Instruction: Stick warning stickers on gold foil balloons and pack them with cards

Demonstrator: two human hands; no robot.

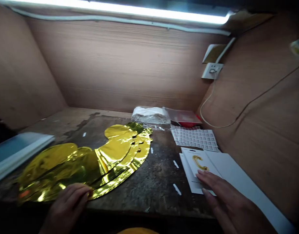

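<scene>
Shiny gold foil balloons (115,148), flat and overlapping in a stack, spread over the left and middle of the worktop. My left hand (68,204) is closed at their near edge, thumb and fingers pinching the foil. At the right lies a white card (192,162) printed with a gold curved shape, on top of other white cards. My right hand (224,195) reaches over the cards, its fingers stretched out, with the fingertips at the card's lower edge beside the printed shape. Nothing is visibly gripped in it.
Small white strips (176,189) lie scattered on the dark worktop (159,195). Printed label sheets (197,137), a clear bag of white items (150,115) and a red-and-clear packet (185,118) sit at the back. A plastic-covered box (24,146) stands left. Wooden walls enclose the bench.
</scene>
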